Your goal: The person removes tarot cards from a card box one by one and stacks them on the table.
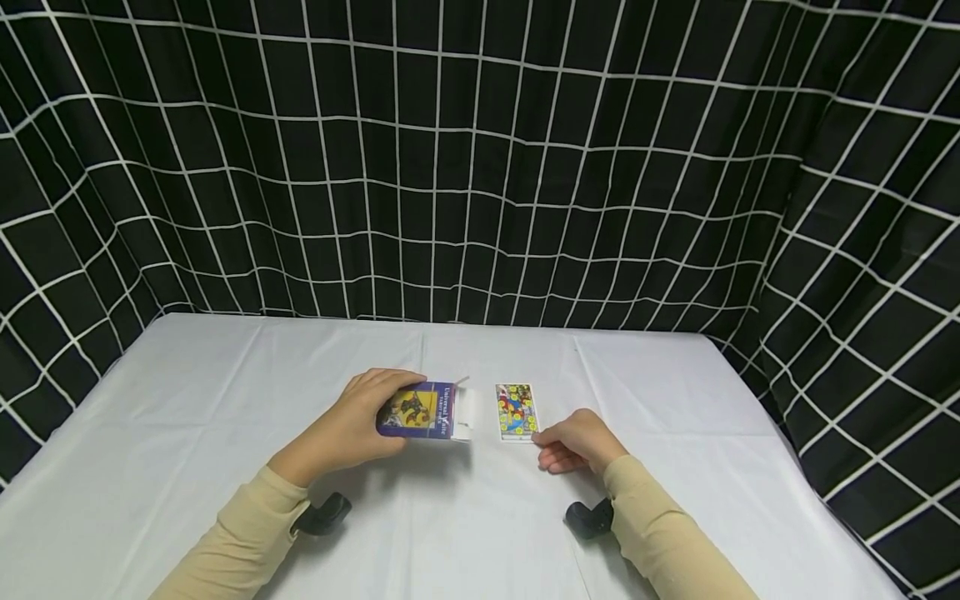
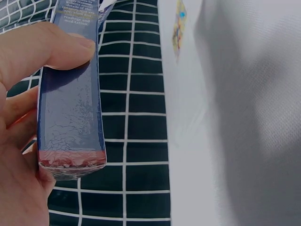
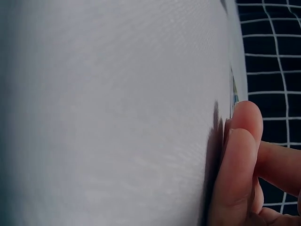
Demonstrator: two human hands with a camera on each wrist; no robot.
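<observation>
My left hand [image 1: 362, 421] grips a purple tarot card box [image 1: 416, 411] by its left end, above the table. The box's printed front faces up, and its white flaps stand unfolded at the right end. In the left wrist view the thumb lies along the narrow blue side [image 2: 70, 108] of the box, under a clear wrap. To the right of the box, a colourful tarot card [image 1: 515, 410] with a white border lies face up on the cloth. My right hand [image 1: 577, 442] pinches its lower right corner, thumb on top. Fingers [image 3: 235, 174] hide most of the card in the right wrist view.
A white cloth [image 1: 480, 533] with soft creases covers the table. Black curtains [image 1: 465, 167] with a white grid hang behind it and along both sides. Dark wrist-worn devices [image 1: 588, 518] sit by both cuffs.
</observation>
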